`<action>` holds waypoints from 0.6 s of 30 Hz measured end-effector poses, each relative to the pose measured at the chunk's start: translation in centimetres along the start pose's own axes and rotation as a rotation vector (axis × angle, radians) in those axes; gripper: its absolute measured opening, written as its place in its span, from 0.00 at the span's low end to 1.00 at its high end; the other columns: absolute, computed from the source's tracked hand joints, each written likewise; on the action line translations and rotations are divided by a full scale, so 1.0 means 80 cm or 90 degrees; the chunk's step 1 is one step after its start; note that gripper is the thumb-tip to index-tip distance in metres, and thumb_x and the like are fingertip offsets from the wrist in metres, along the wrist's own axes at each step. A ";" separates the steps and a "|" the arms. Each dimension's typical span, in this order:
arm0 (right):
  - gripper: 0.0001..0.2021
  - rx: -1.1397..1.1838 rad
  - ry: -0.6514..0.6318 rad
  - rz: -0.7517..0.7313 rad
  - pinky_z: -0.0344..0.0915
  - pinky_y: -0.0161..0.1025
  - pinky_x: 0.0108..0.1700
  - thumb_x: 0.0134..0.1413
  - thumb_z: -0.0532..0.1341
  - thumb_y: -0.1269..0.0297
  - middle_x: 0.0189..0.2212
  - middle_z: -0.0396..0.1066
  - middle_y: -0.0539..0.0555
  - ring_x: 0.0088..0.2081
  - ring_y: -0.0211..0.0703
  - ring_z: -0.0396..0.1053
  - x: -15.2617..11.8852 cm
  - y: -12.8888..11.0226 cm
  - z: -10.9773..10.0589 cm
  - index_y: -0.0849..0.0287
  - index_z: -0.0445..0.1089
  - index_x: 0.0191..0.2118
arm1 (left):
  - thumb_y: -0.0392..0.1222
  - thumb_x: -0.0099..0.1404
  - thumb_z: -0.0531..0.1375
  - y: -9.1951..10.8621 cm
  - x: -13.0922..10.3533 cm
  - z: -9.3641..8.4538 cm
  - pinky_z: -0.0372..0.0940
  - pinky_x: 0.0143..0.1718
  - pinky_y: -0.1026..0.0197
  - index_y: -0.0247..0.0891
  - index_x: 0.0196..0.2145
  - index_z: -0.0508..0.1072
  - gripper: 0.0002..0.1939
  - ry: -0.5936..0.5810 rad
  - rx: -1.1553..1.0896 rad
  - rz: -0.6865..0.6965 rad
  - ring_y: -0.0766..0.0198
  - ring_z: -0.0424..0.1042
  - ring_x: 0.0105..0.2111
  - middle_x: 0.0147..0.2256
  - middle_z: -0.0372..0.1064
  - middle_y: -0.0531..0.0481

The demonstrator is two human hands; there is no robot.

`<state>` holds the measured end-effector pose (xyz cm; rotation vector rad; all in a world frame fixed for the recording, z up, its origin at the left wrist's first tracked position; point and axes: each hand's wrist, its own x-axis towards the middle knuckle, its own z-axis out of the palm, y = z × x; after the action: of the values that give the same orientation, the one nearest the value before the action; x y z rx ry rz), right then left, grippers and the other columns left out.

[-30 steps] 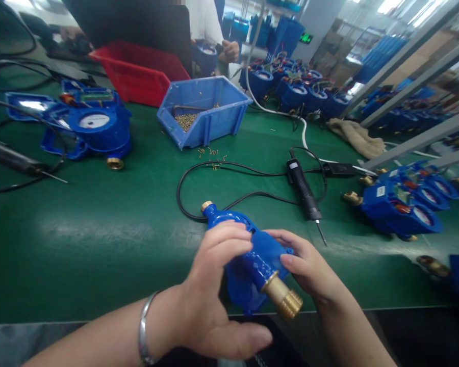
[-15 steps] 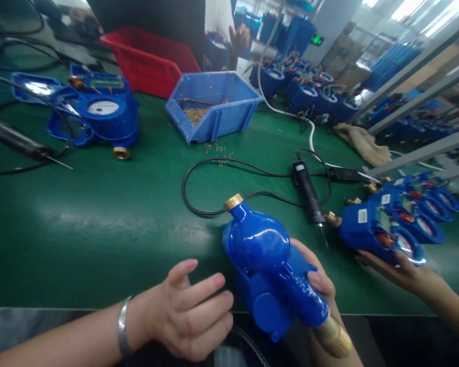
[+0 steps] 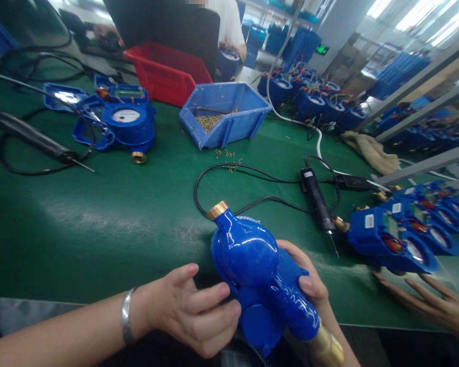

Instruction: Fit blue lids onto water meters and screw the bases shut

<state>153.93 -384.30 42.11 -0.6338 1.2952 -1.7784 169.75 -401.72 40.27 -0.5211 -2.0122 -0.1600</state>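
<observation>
A blue water meter (image 3: 248, 250) with threaded brass ends is tilted over the front edge of the table, its rounded underside facing me. My right hand (image 3: 309, 285) grips it from the far right side, thumb on the casing and the other fingers mostly hidden behind. Close by on the left, my left hand (image 3: 202, 311) is open with its fingers loosely bent and holds nothing. Its fingertips are right beside the casing; I cannot tell whether they touch it. A silver bangle (image 3: 126, 313) circles my left wrist.
Behind lie an electric screwdriver (image 3: 317, 199), loose brass screws (image 3: 229, 160), a blue bin (image 3: 229, 120) and a red bin (image 3: 164, 76). An opened meter (image 3: 126, 122) and another screwdriver (image 3: 34, 137) stand left. Another person's hand (image 3: 432, 300) is near meters (image 3: 386, 239) at right.
The meter has moved slightly left, closer to my left hand's fingers. At the right, the other person's hand has drawn back from the row of meters. The view has shifted slightly.
</observation>
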 end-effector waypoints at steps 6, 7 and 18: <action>0.22 0.017 0.009 0.006 0.68 0.40 0.39 0.38 0.63 0.54 0.43 0.72 0.53 0.43 0.51 0.69 0.008 0.004 0.012 0.53 0.70 0.44 | 0.26 0.51 0.57 -0.004 -0.014 -0.003 0.47 0.59 0.56 0.56 0.25 0.71 0.19 -0.010 0.029 0.010 0.71 0.61 0.48 0.39 0.70 0.74; 0.22 0.020 0.002 0.009 0.68 0.40 0.39 0.39 0.63 0.54 0.43 0.72 0.53 0.42 0.51 0.70 0.009 0.004 0.011 0.54 0.70 0.44 | 0.26 0.51 0.57 -0.006 -0.017 -0.002 0.40 0.63 0.52 0.56 0.27 0.71 0.19 -0.032 0.034 0.007 0.71 0.57 0.53 0.41 0.69 0.73; 0.21 0.082 -0.035 0.013 0.65 0.39 0.41 0.43 0.57 0.56 0.38 0.74 0.53 0.38 0.45 0.71 0.031 0.022 -0.010 0.58 0.71 0.44 | 0.39 0.51 0.64 -0.024 -0.033 -0.013 0.37 0.64 0.48 0.51 0.35 0.69 0.13 -0.027 0.088 -0.144 0.61 0.54 0.58 0.44 0.69 0.59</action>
<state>152.58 -386.25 40.02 -0.5909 1.1364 -1.7986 170.83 -404.57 38.66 -0.2095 -2.1025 -0.1475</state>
